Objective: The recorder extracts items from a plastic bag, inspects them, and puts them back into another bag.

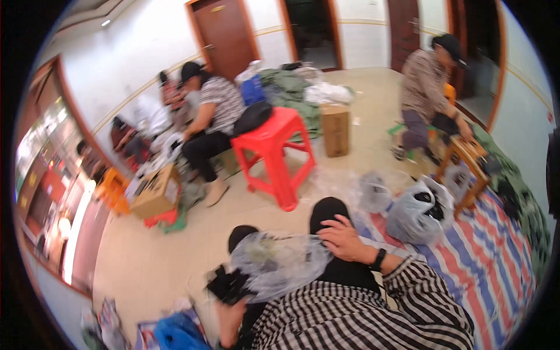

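A clear plastic bag [286, 262] lies across my lap, with something pale and greenish showing through it. My left hand [231, 315] is at the bag's left side, closed on a bundle of small black pieces [226, 284]; its fingers are mostly hidden and the bundle is blurred. My right hand [344, 239], with a black band at the wrist, rests by my right knee at the bag's right edge. Its fingers are stretched out and slightly apart, and I see nothing held in them.
A red plastic stool [277, 149] with a black item on top stands ahead. Filled plastic bags [417, 216] sit on a striped sheet [472, 256] at right, near a wooden stool [466, 169]. A cardboard box [154, 189] and a blue bag [178, 332] lie left. Several people sit working around.
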`<state>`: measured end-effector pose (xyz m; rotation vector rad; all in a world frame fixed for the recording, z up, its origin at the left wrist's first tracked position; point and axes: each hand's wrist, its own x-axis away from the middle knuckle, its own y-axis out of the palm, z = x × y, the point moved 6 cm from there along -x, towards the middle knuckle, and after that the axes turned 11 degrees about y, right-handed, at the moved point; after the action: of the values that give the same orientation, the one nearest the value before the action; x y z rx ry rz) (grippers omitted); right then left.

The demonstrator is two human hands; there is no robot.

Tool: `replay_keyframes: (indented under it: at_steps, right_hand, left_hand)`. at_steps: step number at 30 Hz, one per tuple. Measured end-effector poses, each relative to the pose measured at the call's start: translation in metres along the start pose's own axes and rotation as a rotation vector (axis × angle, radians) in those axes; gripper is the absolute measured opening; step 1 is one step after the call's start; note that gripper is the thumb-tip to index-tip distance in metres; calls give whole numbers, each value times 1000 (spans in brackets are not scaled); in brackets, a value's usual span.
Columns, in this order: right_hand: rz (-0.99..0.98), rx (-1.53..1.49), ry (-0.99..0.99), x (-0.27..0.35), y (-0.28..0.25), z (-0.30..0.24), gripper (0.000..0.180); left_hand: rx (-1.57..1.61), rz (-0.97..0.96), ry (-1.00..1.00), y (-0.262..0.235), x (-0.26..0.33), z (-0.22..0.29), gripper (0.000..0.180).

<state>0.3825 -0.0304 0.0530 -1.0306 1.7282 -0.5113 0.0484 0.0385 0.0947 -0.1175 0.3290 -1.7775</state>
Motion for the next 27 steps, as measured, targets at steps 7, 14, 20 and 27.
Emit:
replay_keyframes:
  at_steps: [7,14,20,27]
  right_hand:
    - [-38,15,34,-2,-9,-3,21]
    - [-50,40,43,-9,-5,-7,19]
    - [-97,47,55,-8,1,-12,18]
    - [-92,123,23,-3,0,-6,21]
  left_hand:
    - [-49,-151,-183,13,-28,-96,18]
    - [-201,-131,11,12,-26,-61,36]
    - [-118,-39,-1,-2,-12,-66,29]
    - [656,268,-147,-49,-13,-113,7]
